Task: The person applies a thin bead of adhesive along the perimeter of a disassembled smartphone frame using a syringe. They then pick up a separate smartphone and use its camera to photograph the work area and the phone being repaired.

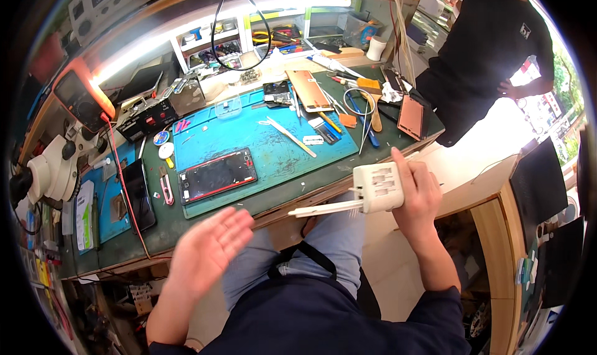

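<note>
My right hand [418, 198] grips a white multi-socket power block [380, 186] in front of the bench's near edge, above my lap. White cords [326, 209] stick out from its left side. My left hand [211, 246] hangs free, palm turned up and fingers stretched out, slightly blurred. Beyond it, a dark phone with a red frame [217, 176] lies on a blue work mat [261, 196]. A pale, pen-like tool [292, 138] rests further back on the mat, with a gold phone housing [309, 92] behind it.
To the left are a black phone [140, 193], a pink cutter [166, 189], an orange multimeter [78, 97], a black box unit [146, 122] and a microscope [55, 168]. Lit shelves of tools [280, 35] line the back. Another person [485, 56] stands beyond the bench's right end.
</note>
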{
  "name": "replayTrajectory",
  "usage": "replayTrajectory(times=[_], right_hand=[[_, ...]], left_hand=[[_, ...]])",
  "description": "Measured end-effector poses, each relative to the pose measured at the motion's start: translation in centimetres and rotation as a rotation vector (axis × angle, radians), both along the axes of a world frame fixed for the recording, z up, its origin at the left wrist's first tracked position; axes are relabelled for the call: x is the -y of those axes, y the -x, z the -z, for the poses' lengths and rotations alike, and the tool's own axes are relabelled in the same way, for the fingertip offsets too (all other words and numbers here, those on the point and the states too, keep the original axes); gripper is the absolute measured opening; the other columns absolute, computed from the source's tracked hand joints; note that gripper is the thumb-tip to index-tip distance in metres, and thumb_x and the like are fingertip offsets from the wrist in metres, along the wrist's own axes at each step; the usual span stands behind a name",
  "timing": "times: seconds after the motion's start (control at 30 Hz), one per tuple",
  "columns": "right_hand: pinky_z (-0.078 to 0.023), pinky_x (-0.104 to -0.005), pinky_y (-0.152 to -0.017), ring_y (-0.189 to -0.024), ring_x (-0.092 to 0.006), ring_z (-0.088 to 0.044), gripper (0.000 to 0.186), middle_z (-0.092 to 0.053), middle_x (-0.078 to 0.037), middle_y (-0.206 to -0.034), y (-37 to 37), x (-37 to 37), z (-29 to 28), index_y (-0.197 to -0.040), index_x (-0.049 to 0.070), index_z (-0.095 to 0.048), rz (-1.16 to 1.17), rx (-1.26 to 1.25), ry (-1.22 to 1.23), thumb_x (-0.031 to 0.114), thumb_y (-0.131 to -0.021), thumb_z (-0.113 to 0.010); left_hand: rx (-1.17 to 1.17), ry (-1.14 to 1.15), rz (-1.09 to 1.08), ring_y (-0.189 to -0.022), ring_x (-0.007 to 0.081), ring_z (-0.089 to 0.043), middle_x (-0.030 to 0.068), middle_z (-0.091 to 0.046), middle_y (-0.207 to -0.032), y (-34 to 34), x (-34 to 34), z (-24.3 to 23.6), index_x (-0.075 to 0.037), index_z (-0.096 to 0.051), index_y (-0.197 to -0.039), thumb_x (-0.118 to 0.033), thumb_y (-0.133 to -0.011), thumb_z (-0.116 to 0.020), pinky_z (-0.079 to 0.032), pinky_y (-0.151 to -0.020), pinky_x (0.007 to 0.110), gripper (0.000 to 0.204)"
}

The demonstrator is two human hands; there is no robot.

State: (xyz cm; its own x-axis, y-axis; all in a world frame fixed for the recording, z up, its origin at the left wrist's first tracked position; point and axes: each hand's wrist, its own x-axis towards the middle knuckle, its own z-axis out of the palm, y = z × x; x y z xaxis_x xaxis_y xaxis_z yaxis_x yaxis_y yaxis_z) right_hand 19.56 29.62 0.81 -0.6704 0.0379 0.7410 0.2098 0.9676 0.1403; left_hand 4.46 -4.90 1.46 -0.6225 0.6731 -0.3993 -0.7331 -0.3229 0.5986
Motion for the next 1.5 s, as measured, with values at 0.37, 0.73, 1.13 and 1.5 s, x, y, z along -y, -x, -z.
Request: replayTrajectory(times=[0.37,0.73,1.13,1.5], right_hand=[[-0.041,-0.0302,-0.060,-0.068,-0.0146,-0.051,0.063,-0.048,-0.002,-0.082,-1.1,3.5,-3.2,-0.136,0.000,-0.062,-0.129,0.222,-0.214,0.009,-0.074,-0.063],[-0.046,-0.0375,-0.059,-0.067,-0.0263,-0.060,0.062,-0.059,-0.008,-0.085,2.5,-2.2,-2.8,-0.131,0.004,-0.065,0.002,0.249,-0.075,0.001,-0.069,-0.069],[-0.052,-0.0484,-0.091,-0.107,-0.0421,-0.067,0.050,-0.071,-0.026,-0.110,24.6,-25.0,0.7,-0.121,0.004,-0.069,0.304,0.307,0.417,0.029,-0.077,-0.071],[-0.053,-0.0417,-0.083,-0.097,-0.0286,-0.070,0.057,-0.071,-0.013,-0.107,24.4,-8.9,-1.0,-0.122,0.009,-0.070,0.033,0.373,0.497,0.056,-0.090,-0.064]], left_hand=[[-1.953,0.607,0.249,-0.072,0.0205,-0.067,0.0067,-0.064,-0.079,-5.2,-10.1,0.8,-0.004,-0.056,-0.099,-0.038,-0.092,-0.071,-0.052,-0.057,0.032,0.038],[-2.083,0.541,-0.220,-0.092,0.0286,-0.066,0.0080,-0.065,-0.087,-1.0,-13.9,-0.4,-0.002,-0.061,-0.122,-0.038,-0.084,-0.076,-0.052,-0.084,0.041,0.054],[-0.758,-0.887,0.230,-0.073,0.0205,-0.051,0.0077,-0.054,-0.086,1.1,-4.0,-3.0,0.000,-0.078,-0.099,-0.011,-0.091,-0.062,-0.041,-0.065,0.032,0.020],[-0.907,-0.939,-0.143,-0.066,0.0143,-0.044,0.0027,-0.048,-0.086,0.6,-5.1,-1.7,-0.008,-0.082,-0.100,-0.022,-0.096,-0.057,-0.028,-0.055,0.027,0.029]])
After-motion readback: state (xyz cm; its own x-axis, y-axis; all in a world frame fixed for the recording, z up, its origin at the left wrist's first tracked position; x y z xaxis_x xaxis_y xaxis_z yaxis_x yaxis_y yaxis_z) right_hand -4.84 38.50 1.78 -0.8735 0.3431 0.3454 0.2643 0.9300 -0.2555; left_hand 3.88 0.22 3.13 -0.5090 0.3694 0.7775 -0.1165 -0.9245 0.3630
